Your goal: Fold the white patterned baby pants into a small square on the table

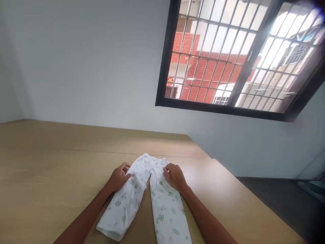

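Observation:
A pair of small white pants (137, 184) with a print of green and grey figures lies on the wooden table top. Its gathered waistband points away from me, and both legs spread toward me. My left hand (120, 177) is at the left side edge near the hip, thumb over the cloth and fingers curled at the edge. On the opposite side, my right hand (175, 176) rests at the right edge just below the waistband, its fingers bent onto the cloth. The right leg's end runs out of the picture at the bottom.
The pale wooden table (63, 183) has a seam across its far part and an angled right edge. Behind it stands a plain wall (88, 61) with a dark-framed, barred window (231, 106). Dark floor (269, 193) shows at the right, with a greenish item at the far right.

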A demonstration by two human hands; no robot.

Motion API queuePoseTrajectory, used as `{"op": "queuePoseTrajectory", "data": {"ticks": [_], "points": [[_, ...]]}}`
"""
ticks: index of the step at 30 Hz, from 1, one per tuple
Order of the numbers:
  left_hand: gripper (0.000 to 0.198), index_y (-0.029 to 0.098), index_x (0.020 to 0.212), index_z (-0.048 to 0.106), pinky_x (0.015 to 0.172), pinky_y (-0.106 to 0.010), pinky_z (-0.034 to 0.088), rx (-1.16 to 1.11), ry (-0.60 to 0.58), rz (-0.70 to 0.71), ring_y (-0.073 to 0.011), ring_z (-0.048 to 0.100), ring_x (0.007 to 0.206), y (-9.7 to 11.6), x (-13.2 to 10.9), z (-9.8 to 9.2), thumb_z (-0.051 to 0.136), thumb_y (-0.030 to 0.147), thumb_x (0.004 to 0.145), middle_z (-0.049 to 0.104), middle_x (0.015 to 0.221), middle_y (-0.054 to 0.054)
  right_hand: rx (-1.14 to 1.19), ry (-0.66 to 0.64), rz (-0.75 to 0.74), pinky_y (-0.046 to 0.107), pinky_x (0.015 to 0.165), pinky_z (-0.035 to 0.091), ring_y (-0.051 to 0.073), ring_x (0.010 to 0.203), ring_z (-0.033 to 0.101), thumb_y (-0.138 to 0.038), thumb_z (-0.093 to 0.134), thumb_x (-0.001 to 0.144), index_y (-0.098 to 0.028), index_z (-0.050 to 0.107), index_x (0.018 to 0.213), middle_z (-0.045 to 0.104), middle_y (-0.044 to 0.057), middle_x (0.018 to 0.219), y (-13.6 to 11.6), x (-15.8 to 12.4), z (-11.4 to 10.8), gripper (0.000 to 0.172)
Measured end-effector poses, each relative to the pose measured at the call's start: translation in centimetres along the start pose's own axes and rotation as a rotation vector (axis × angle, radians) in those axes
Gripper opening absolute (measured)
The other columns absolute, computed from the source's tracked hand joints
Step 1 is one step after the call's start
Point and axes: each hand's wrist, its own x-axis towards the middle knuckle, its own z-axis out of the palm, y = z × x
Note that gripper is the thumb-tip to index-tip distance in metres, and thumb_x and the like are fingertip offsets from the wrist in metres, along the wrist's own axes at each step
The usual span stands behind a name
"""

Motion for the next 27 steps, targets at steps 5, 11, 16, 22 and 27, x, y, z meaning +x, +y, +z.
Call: {"op": "queuePoseTrajectory", "data": {"ticks": [5, 11, 16, 22, 27], "points": [[0.04, 0.017, 0.106, 0.063, 0.065, -0.026, 0.042, -0.013, -0.069, 0.065, -0.0138, 0.051, 0.065, -1.5, 0.2, -0.1, 0.06, 0.024, 0.067, 0.062, 0.092, -0.003, 0.013, -0.078, 0.076, 0.034, 0.1, 0.043, 0.023, 0.116, 0.057, -0.028, 0.06, 0.092, -0.017, 0.066, 0.109, 0.065, 0.009, 0.12, -0.9, -2.4, 0.0, 0.021], [0.032, 0.016, 0.101, 0.065, 0.096, -0.033, 0.048, 0.048, 0.018, 0.049, -0.0241, 0.063, 0.107, -0.9, -1.5, 0.8, 0.058, 0.012, 0.07, 0.067, 0.112, -0.01, -0.053, -0.017, 0.199, 0.035, 0.107, 0.04, 0.025, 0.127, 0.051, -0.028, 0.056, 0.095, -0.013, 0.066, 0.113, 0.06, 0.014, 0.132, -2.7, -4.3, 0.0, 0.025], [0.033, 0.015, 0.105, 0.066, 0.106, -0.036, 0.043, 0.115, 0.061, 0.036, -0.0249, 0.06, 0.116, -0.2, -4.5, 1.0, 0.06, 0.006, 0.073, 0.065, 0.119, -0.012, -0.076, -0.18, 0.181, 0.04, 0.115, 0.032, 0.027, 0.137, 0.044, -0.035, 0.053, 0.097, -0.015, 0.059, 0.134, 0.053, 0.012, 0.144, -4.6, -5.4, -0.1, 0.042], [0.018, 0.015, 0.091, 0.065, 0.099, -0.036, 0.045, 0.2, 0.139, 0.057, -0.0245, 0.062, 0.102, 0.2, -6.8, 1.3, 0.059, 0.006, 0.078, 0.064, 0.103, -0.01, -0.104, -0.208, 0.222, 0.047, 0.121, 0.022, 0.029, 0.145, 0.034, -0.041, 0.047, 0.1, -0.016, 0.051, 0.146, 0.043, 0.01, 0.154, -5.8, -5.6, 0.5, 0.052], [0.014, 0.014, 0.086, 0.063, 0.091, -0.035, 0.048, 0.273, 0.186, 0.07, -0.0223, 0.06, 0.092, -0.5, -6.2, 2.2, 0.052, 0.007, 0.08, 0.06, 0.096, -0.008, -0.09, -0.221, 0.22, 0.046, 0.12, 0.022, 0.029, 0.145, 0.033, -0.049, 0.048, 0.098, -0.016, 0.051, 0.147, 0.042, 0.01, 0.155, -4.9, -4.6, 1.4, 0.059]]}}
